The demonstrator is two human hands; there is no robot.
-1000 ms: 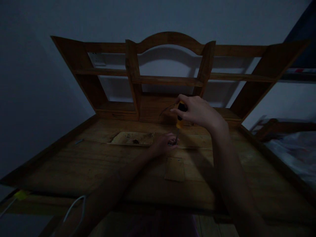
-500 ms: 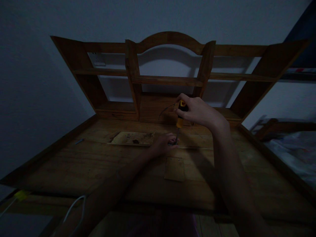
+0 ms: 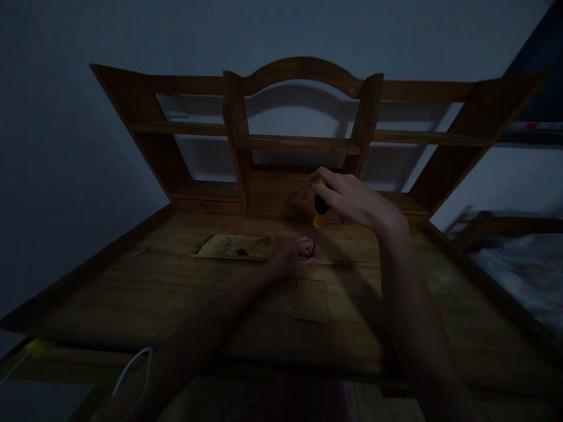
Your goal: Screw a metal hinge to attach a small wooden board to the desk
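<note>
In the dim room my right hand (image 3: pixel 349 198) is wrapped round the yellow and black handle of a screwdriver (image 3: pixel 319 214), which stands nearly upright with its tip down on the wooden desk (image 3: pixel 145 293). My left hand (image 3: pixel 290 253) rests on the desk right at the tip, fingers pinched round a small metal part that I cannot make out. Both hands are at the right end of a long shallow recess (image 3: pixel 235 246) in the desktop.
A small square wooden plate (image 3: pixel 311 300) lies just in front of my left hand. A wooden shelf unit (image 3: pixel 303 138) rises at the desk's back. A white cable (image 3: pixel 132 369) and a yellow object (image 3: pixel 37 347) lie at the near left edge. A bed (image 3: pixel 523 275) is right.
My right hand has turned slightly on the screwdriver handle and shifted a little left. My left hand has stayed at the tip.
</note>
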